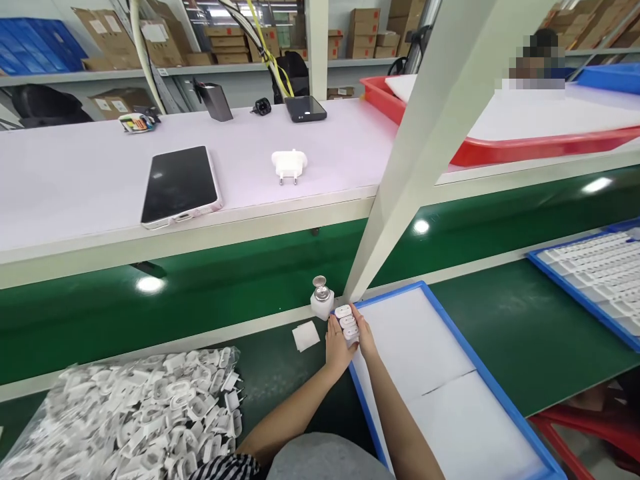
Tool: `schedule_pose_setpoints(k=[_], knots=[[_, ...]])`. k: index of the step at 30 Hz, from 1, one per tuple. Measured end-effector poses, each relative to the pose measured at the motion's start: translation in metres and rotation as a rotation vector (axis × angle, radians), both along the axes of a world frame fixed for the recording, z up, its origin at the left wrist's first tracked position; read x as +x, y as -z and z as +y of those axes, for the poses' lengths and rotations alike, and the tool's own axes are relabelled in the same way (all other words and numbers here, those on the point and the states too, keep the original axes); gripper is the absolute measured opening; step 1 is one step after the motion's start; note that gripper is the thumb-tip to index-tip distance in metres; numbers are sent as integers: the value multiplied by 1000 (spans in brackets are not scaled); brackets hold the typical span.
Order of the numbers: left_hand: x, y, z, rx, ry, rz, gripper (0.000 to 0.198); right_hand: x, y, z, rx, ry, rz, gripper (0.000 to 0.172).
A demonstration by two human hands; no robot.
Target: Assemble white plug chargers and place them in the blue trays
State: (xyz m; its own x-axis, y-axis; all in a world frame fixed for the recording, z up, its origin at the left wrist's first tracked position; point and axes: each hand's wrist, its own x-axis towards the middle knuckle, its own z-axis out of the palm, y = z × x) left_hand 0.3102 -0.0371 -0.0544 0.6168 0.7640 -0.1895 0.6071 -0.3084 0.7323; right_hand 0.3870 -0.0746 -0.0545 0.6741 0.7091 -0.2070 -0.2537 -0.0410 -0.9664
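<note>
Between my two hands is a short row of white plastic charger housings (347, 322), held side by side at the upper left corner of the blue-rimmed tray (453, 327). My left hand (339, 345) presses on their left side, and my right hand (366, 333) closes on them from the right. Just behind stands a small white bottle (323, 305) with a metal top and raised lid. A folded white wipe (305, 335) lies on the green bench left of my hands. At the lower left, a clear bag (150, 413) spills a heap of loose white charger housings.
On the raised shelf rest a phone (183, 185), a white plug (289, 165) and a black device (305, 109). A slanted white post (425, 133) rises right behind the tray. Farther right is a blue tray (600, 273) full of white parts. A person (537, 60) sits beyond the red tray (550, 148).
</note>
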Motion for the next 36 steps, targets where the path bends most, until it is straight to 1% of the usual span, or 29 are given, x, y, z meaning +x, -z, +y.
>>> schedule_pose_setpoints(k=[3, 5, 8, 11, 13, 15, 19, 22, 24, 26, 31, 36], knots=[[-8, 7, -2, -78, -16, -88, 81, -5, 5, 1, -28, -10, 41, 68], [-12, 9, -2, -106, -7, -127, 80, -5, 4, 0, -55, -24, 42, 65], [-17, 8, -2, -143, -13, -154, 80, -4, 1, -1, -93, -33, 19, 59], [-23, 6, -7, -206, -65, -139, 80, -4, -3, -3, -121, -17, -13, 58], [-27, 5, -11, -252, -71, -133, 80, -3, -7, -3, -136, -17, -53, 57], [-32, 4, -13, -290, -53, -132, 79, -1, -13, -2, -149, -53, -105, 54], [-38, 2, -12, -346, -36, -114, 78, 6, -28, 5, -175, -190, -196, 45], [-40, 1, -12, -338, -23, -102, 78, 10, -36, 12, -198, -265, -242, 31], [-40, 1, -12, -318, -3, -92, 77, 13, -38, 15, -211, -281, -277, 21], [-40, 1, -12, -300, 16, -84, 77, 14, -39, 17, -221, -283, -313, 16], [-39, 0, -12, -283, 29, -34, 79, 12, -37, 15, -243, -259, -351, 16], [-33, -1, -4, -211, -19, -26, 81, 13, -39, 13, -269, -269, -321, 14]])
